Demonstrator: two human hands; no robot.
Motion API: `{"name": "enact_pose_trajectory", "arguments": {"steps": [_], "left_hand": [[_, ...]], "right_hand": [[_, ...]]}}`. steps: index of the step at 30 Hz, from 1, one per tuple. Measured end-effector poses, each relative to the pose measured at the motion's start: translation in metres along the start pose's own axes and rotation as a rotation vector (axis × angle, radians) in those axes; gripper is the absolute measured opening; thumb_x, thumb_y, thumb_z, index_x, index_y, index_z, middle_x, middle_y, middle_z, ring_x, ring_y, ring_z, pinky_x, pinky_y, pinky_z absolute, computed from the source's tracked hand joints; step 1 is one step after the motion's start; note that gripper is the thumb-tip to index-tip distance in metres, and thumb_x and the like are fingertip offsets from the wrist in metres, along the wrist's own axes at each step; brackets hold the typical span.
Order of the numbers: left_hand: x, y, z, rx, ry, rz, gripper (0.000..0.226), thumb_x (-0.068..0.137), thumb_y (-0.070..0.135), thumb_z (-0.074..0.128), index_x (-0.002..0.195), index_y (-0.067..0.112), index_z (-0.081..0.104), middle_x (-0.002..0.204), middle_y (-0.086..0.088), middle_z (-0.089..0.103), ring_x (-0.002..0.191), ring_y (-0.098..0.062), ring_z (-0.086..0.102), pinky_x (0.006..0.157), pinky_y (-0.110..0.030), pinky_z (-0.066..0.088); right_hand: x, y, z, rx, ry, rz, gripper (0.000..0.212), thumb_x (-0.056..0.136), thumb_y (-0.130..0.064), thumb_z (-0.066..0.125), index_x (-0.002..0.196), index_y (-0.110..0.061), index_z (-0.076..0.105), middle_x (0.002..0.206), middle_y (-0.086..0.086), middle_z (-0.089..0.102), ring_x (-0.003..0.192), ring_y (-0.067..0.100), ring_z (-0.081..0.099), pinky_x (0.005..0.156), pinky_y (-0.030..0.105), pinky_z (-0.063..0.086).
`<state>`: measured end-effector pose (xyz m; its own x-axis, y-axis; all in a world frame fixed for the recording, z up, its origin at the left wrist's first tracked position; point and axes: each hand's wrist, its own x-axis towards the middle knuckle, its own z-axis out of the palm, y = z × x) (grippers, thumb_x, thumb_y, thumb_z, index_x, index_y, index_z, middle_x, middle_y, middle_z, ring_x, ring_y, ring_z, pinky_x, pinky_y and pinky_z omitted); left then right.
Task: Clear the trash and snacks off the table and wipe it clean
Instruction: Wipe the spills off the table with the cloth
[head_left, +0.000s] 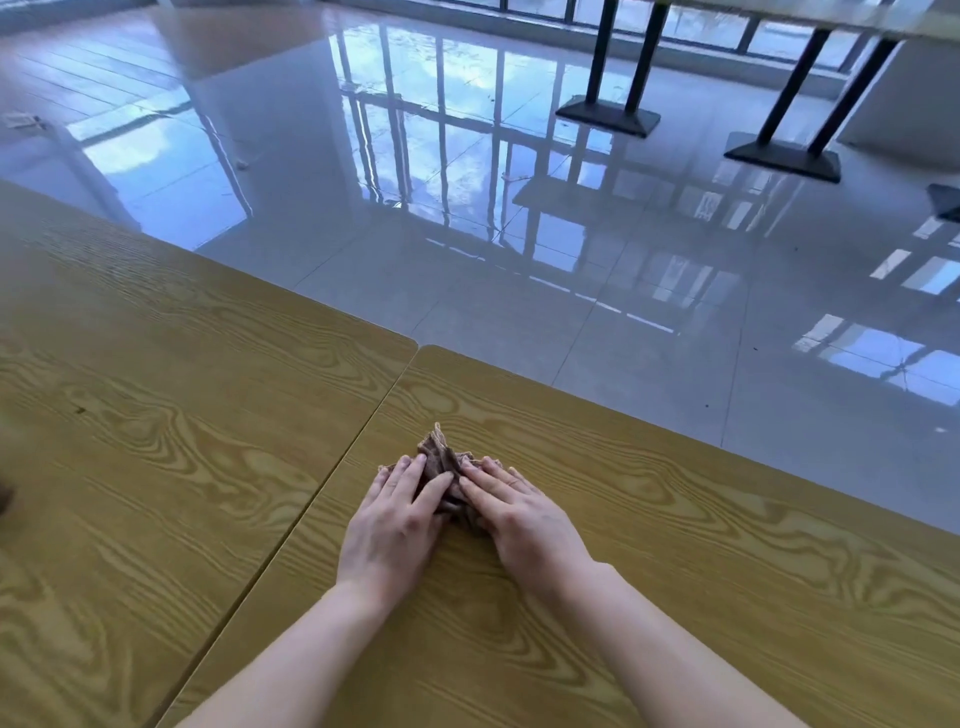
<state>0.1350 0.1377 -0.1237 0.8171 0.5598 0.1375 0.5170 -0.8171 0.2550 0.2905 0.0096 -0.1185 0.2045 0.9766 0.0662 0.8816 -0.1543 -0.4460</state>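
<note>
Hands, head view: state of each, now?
Left hand: open, straight fingers pressing the brown cloth.
Right hand: open, fingers flat on the same cloth.

A glossy pale tiled floor (597, 322) is spreading across the room, mirroring blue sky and dark window bars from 10 to 12 o'clock. A row of dark-framed windows (701, 23) is running along the far wall at 12 to 1 o'clock, letting daylight in. At 1 o'clock, slanted black table legs (641, 52) are standing on flat black bases (608, 118), carrying a pale top (831, 15). A wood-toned floor band (104, 57) is lying at 11 o'clock.
</note>
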Motion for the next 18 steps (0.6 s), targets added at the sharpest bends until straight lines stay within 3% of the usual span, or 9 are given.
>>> {"name": "enact_pose_trajectory", "arguments": {"steps": [6,11,16,18], "left_hand": [[0.042,-0.020,-0.004,0.000,0.011,-0.016,0.048,0.083,0.025,0.075,0.128,0.024,0.058,0.135,-0.017,0.057,0.127,-0.034,0.053,0.109,-0.045,0.035],[0.057,-0.034,-0.001,-0.047,0.002,-0.017,0.048,0.089,0.026,0.068,0.134,0.026,0.053,0.142,-0.016,0.051,0.134,-0.032,0.046,0.112,-0.044,0.034],[0.058,-0.037,0.004,-0.058,0.001,0.002,0.047,0.093,0.030,0.063,0.138,0.026,0.050,0.146,-0.016,0.047,0.136,-0.032,0.042,0.112,-0.047,0.036],[0.057,-0.037,0.005,-0.060,-0.011,-0.004,0.047,0.094,0.031,0.061,0.139,0.026,0.048,0.147,-0.016,0.045,0.137,-0.033,0.041,0.112,-0.046,0.034]], "right_hand": [[0.045,0.011,-0.002,-0.028,-0.021,0.015,0.051,0.102,-0.015,0.032,0.152,-0.023,0.031,0.161,-0.008,0.021,0.150,0.011,0.011,0.122,0.030,0.005],[0.066,0.020,-0.002,-0.048,-0.052,0.022,0.053,0.100,-0.016,0.028,0.153,-0.021,0.029,0.162,-0.007,0.019,0.150,0.012,0.008,0.122,0.031,0.003],[0.070,0.020,-0.003,-0.066,-0.074,0.038,0.058,0.097,-0.025,0.013,0.154,-0.022,0.025,0.162,-0.009,0.015,0.150,0.011,0.004,0.121,0.029,0.000],[0.071,0.018,-0.004,-0.068,-0.096,0.051,0.053,0.101,-0.019,0.020,0.154,-0.022,0.023,0.162,-0.009,0.014,0.150,0.011,0.003,0.122,0.031,0.002]]}}
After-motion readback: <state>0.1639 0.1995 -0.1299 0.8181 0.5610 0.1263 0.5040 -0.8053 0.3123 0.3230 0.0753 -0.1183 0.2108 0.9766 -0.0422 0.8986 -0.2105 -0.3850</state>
